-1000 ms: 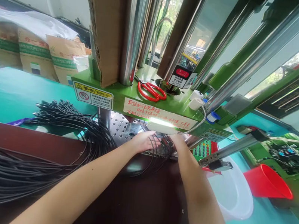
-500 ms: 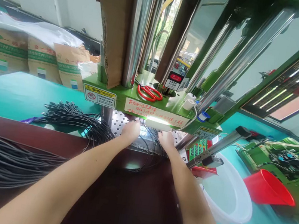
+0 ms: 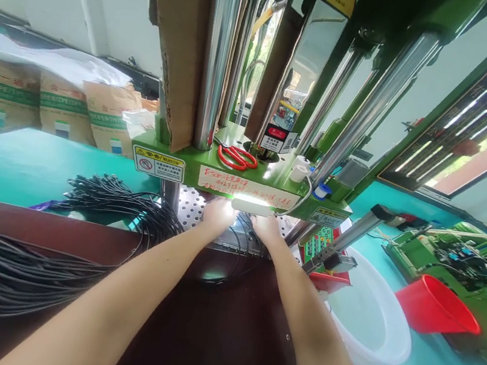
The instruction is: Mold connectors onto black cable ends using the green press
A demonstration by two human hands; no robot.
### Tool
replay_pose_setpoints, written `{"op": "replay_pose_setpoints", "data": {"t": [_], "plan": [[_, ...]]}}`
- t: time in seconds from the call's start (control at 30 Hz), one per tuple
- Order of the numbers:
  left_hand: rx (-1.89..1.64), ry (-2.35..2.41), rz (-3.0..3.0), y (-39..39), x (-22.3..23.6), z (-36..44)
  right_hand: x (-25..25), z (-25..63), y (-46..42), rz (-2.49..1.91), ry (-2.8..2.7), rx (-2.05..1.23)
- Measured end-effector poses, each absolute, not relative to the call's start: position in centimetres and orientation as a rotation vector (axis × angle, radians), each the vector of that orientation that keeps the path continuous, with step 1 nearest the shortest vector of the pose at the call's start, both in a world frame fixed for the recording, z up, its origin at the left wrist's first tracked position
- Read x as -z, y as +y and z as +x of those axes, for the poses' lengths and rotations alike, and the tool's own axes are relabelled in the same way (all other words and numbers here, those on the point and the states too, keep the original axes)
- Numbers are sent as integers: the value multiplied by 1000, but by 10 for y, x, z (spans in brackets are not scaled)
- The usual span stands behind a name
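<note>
Both my arms reach forward under the green plate (image 3: 243, 185) of a vertical press machine. My left hand (image 3: 217, 214) and my right hand (image 3: 266, 228) lie side by side on the lit metal mould bed (image 3: 193, 205), among thin black cables (image 3: 239, 250) that loop back toward me. The fingertips of both hands are hidden under the plate and its white lamp (image 3: 252, 207), so I cannot see how they are closed. A thick bundle of black cables (image 3: 3, 268) lies across the dark brown table (image 3: 223, 339) on my left.
Red scissors (image 3: 236, 156) lie on the green plate beside white rolls (image 3: 298, 169). Chrome columns (image 3: 218, 49) rise above. A white basin (image 3: 370, 317) and a red bucket (image 3: 434, 305) stand to the right. Brown sacks (image 3: 29, 102) line the left wall.
Both hands have pushed further forward under the green plate and come closer together; the cables they held near the table edge now run into the mould area.
</note>
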State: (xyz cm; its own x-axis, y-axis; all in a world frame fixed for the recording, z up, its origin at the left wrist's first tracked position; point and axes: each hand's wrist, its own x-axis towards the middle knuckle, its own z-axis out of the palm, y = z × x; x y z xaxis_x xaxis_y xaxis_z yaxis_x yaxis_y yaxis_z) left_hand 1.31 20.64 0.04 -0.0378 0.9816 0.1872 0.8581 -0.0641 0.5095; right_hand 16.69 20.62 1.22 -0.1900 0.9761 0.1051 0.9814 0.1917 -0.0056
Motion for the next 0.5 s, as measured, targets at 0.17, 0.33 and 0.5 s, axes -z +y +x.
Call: {"op": "replay_pose_setpoints", "data": {"t": [0.17, 0.33, 0.5], "plan": [[-685, 2005, 2055, 206, 7, 16, -9, 159, 204, -1923, -2396, 112], [-665, 1975, 2138, 208, 15, 13, -1, 149, 212, -1960, -2369, 111], [-695, 1945, 2206, 209, 12, 15, 0, 148, 215, -1964, -2365, 109]]}}
